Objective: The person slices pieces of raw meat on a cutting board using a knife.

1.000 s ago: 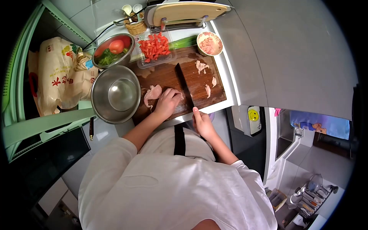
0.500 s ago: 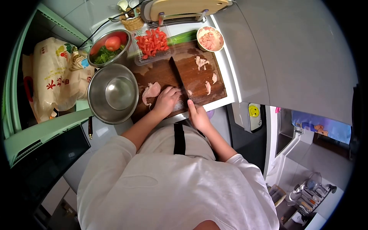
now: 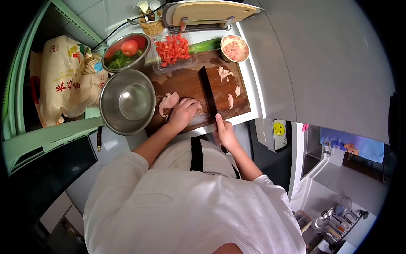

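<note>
My right hand (image 3: 225, 134) is closed around the handle of a kitchen knife (image 3: 207, 90), whose dark blade stands on edge over the wooden cutting board (image 3: 182, 82). Left of the blade, my left hand (image 3: 184, 114) has its fingers curled down on a piece of raw meat, mostly hidden under them; a bit of pale meat (image 3: 198, 106) shows at the fingertips. A larger raw meat piece (image 3: 170, 102) lies just beyond that hand. On the right side of the board are a small heap of meat scraps (image 3: 224, 73) and two small strips (image 3: 230, 100).
A steel bowl (image 3: 149, 98) stands left of the board; behind it another bowl (image 3: 146, 53) holds a tomato and greens. Along the back are a plastic tray (image 3: 158, 67) of chopped red pieces, green stalks (image 3: 206, 45) and a tub (image 3: 223, 41) of meat.
The knife and my right hand have moved rightward, widening the gap to my left hand. My left hand stays on the meat. The whole view has shifted slightly.
</note>
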`<control>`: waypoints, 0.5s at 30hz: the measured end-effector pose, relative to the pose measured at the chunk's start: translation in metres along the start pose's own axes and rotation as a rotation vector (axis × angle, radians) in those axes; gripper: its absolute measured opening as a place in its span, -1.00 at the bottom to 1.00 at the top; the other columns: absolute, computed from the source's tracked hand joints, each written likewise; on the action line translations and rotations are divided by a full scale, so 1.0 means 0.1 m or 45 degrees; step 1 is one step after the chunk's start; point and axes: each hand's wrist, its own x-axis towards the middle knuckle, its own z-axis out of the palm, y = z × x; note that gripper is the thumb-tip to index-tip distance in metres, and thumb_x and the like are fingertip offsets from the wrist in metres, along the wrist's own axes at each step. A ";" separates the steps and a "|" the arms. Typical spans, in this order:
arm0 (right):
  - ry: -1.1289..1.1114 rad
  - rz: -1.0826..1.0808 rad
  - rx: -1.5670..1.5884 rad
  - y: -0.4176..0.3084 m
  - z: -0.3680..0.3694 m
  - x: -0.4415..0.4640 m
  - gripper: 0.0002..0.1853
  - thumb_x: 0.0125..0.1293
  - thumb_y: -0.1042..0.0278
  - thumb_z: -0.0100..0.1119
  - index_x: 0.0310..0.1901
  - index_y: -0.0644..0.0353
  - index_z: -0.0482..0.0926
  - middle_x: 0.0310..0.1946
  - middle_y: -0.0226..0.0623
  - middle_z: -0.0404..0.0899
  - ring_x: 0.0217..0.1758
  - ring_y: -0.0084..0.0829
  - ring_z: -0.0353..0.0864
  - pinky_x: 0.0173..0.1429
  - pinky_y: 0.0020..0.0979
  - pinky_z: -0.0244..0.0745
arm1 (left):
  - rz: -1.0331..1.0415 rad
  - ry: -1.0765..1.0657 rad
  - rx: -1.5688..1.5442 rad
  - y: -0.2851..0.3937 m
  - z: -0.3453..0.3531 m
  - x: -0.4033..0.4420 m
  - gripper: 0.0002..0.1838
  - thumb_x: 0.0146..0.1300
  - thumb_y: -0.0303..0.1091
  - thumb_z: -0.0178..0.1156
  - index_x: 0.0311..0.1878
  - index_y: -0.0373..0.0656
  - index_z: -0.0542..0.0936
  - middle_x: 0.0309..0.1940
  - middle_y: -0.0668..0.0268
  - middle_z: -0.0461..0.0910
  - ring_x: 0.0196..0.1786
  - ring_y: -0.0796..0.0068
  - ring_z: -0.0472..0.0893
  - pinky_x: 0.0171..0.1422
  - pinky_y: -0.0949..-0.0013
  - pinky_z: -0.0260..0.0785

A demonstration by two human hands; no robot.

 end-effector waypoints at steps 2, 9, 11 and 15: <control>-0.038 0.035 -0.027 -0.03 -0.05 -0.05 -0.33 0.51 -0.22 -0.16 -0.60 0.21 0.41 -0.75 -0.41 0.36 -0.76 -0.52 0.28 -0.63 -0.41 0.20 | -0.009 0.013 0.002 0.02 -0.04 0.02 -0.82 0.13 -0.51 0.31 -0.17 -0.28 0.66 -0.13 0.21 0.60 -0.06 0.17 0.58 0.04 0.22 0.48; -0.035 -0.162 -0.379 0.10 -0.02 -0.03 -0.30 0.52 -0.19 -0.15 -0.53 0.36 0.48 -0.74 -0.33 0.38 -0.64 -0.44 0.36 -0.45 -0.32 0.33 | 0.007 -0.022 0.001 0.01 -0.05 0.03 -0.81 0.14 -0.51 0.30 -0.15 -0.28 0.65 -0.13 0.21 0.60 -0.06 0.17 0.57 0.03 0.22 0.47; -0.027 -0.171 -0.390 0.11 0.00 -0.03 -0.30 0.52 -0.19 -0.15 -0.52 0.37 0.50 -0.74 -0.33 0.38 -0.62 -0.45 0.37 -0.43 -0.31 0.34 | 0.014 -0.026 0.013 0.01 -0.04 0.04 -0.81 0.14 -0.51 0.29 -0.15 -0.28 0.65 -0.14 0.21 0.59 -0.05 0.18 0.56 0.03 0.22 0.47; -0.007 -0.201 -0.450 0.08 0.03 -0.01 -0.31 0.51 -0.16 -0.13 -0.44 0.43 0.55 -0.67 -0.05 0.49 -0.55 -0.15 0.49 -0.33 -0.18 0.40 | 0.043 -0.046 0.062 -0.02 -0.02 0.05 -0.81 0.13 -0.52 0.28 -0.15 -0.27 0.64 -0.15 0.21 0.58 -0.05 0.18 0.55 0.03 0.21 0.47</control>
